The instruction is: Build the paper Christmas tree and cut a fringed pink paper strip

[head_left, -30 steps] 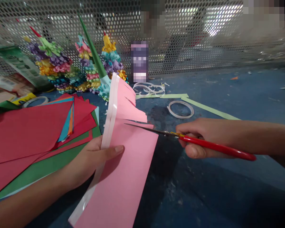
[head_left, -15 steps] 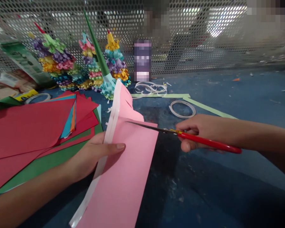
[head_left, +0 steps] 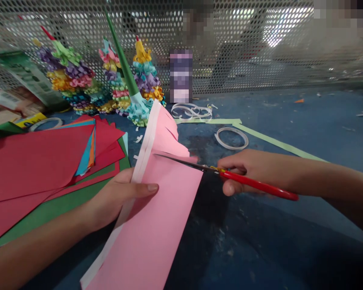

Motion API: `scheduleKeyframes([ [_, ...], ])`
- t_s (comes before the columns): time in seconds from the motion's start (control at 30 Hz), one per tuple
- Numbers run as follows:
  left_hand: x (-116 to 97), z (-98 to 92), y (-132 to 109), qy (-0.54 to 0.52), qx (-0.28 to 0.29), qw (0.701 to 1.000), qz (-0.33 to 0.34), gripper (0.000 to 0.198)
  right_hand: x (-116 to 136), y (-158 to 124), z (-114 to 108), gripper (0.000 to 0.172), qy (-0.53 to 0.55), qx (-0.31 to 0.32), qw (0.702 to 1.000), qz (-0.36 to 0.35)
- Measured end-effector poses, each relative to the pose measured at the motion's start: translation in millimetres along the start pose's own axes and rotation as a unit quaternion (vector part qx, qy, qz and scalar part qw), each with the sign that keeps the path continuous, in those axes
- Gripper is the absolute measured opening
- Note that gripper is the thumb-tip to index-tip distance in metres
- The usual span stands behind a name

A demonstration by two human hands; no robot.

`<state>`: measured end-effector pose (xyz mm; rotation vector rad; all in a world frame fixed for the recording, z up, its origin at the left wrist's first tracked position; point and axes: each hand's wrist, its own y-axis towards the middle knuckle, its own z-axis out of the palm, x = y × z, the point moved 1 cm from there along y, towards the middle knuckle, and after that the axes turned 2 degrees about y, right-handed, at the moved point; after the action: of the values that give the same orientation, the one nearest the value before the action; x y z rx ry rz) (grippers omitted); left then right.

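My left hand (head_left: 117, 197) pinches a long pink paper strip (head_left: 160, 225) along its left edge, thumb on top and fingers underneath. A white band (head_left: 140, 161) of tape runs down that edge. Slits cut in from the right side make curled flaps (head_left: 172, 141) at the strip's far end. My right hand (head_left: 245, 171) is closed around red-handled scissors (head_left: 260, 185). Their blades lie across the pink paper, the tip close to the white band; the lower blade is hidden beneath the paper.
Stacked red, green and blue paper (head_left: 42, 157) lies at left. Behind stand several fringed paper cones (head_left: 143, 76), a tall green-tipped cone (head_left: 125, 68) and a green-labelled bottle (head_left: 27, 72). A tape ring (head_left: 232, 139) and pale green strips (head_left: 278, 141) lie on the blue table (head_left: 320, 112), before a perforated metal panel (head_left: 248, 48).
The scissors have moved left, further into the pink paper, and the cut at the right edge has opened into another flap. The strip's far end has shifted slightly right.
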<state>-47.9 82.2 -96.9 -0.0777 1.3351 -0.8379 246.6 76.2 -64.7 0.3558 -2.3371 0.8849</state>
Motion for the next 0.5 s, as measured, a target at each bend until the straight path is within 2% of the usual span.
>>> scheduleKeyframes([
  [0.27,-4.4,8.9,-4.5,0.022,-0.022,0.999,0.007,0.03,3.0,5.5,3.9,0.042,-0.006,-0.031,0.999,-0.009],
  [0.37,-5.5,9.5,-4.7,0.051,-0.057,0.997,-0.012,0.028,-3.6,4.3,2.6,0.045,-0.011,-0.056,0.998,-0.037],
  [0.5,-7.0,7.3,-5.4,0.096,-0.099,0.99,-0.018,0.023,-15.7,-8.6,0.3,0.04,-0.042,-0.026,0.997,-0.051],
])
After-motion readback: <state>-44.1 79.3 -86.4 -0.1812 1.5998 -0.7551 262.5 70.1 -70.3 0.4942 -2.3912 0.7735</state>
